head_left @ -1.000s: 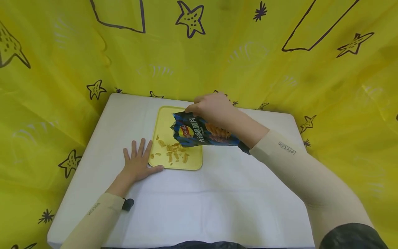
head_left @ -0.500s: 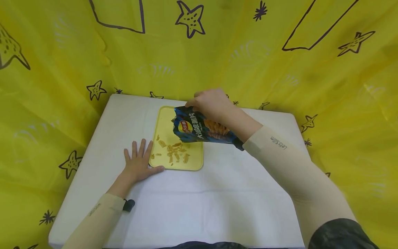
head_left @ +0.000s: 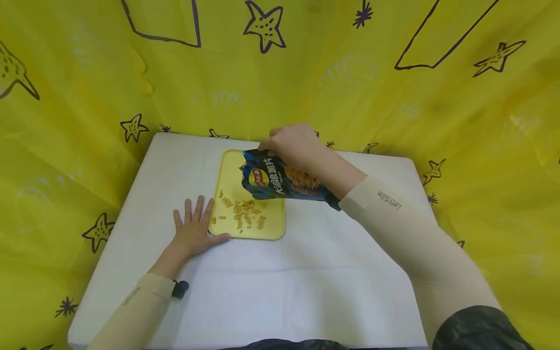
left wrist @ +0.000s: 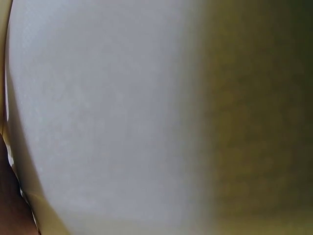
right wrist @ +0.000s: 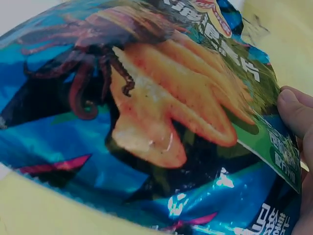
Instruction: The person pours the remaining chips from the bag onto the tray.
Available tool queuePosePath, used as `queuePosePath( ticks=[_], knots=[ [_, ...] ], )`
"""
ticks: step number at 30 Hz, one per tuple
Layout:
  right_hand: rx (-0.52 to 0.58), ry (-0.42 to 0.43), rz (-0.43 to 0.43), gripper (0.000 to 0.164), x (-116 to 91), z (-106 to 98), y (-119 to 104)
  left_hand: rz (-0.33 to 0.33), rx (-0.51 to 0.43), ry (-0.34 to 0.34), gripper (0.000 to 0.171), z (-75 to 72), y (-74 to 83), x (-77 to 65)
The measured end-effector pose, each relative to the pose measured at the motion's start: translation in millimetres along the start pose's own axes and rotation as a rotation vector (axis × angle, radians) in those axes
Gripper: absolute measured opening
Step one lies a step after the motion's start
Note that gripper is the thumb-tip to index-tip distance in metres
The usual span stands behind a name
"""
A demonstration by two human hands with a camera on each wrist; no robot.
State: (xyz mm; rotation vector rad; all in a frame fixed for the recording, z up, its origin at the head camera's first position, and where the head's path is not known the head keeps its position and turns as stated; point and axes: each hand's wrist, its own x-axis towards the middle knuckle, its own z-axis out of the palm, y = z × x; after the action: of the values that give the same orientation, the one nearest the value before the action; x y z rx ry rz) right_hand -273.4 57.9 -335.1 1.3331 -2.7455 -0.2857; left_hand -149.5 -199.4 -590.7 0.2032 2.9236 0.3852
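Note:
A dark blue chip bag (head_left: 277, 180) is held sideways over a yellow tray (head_left: 273, 228), its torn mouth facing left. My right hand (head_left: 293, 143) pinches the bag's upper edge near that mouth; in the right wrist view the thumb (right wrist: 296, 105) presses on the printed side of the bag. Broken ridged chips (head_left: 245, 209) lie scattered on the lower half of the tray. My left hand (head_left: 194, 231) rests flat with spread fingers at the tray's lower left corner, thumb along the bottom edge. The left wrist view is mostly blurred white cloth and sleeve.
A white cloth-covered table (head_left: 280, 291) carries the tray towards its far side. Just behind the far edge hangs a yellow curtain (head_left: 306, 73) with drawn starfish, which also lines both sides. A dark wrist device (head_left: 180, 289) sits on the left sleeve.
The right hand and the chip bag have risen slightly, and the right forearm has shifted a little left. The left hand and the chips on the tray look unchanged.

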Motion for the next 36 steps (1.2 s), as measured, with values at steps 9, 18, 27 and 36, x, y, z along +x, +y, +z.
queuePosePath(
  ticks=[9,18,27,36],
  knots=[
    [-0.017,-0.023,0.002,0.021,5,0,-2,0.010,-0.013,0.001,0.116,-3.4,1.9,-1.0],
    [-0.025,-0.046,-0.025,0.018,14,3,-7,0.011,-0.014,0.018,0.116,0.3,-0.1,-2.0],
    [-0.033,-0.053,-0.030,0.019,16,4,-11,-0.008,0.010,0.021,0.116,3.8,-2.4,-1.1],
    [-0.038,-0.072,-0.016,0.022,13,3,-11,0.000,0.003,0.017,0.116,4.7,-1.8,2.0]
  ],
)
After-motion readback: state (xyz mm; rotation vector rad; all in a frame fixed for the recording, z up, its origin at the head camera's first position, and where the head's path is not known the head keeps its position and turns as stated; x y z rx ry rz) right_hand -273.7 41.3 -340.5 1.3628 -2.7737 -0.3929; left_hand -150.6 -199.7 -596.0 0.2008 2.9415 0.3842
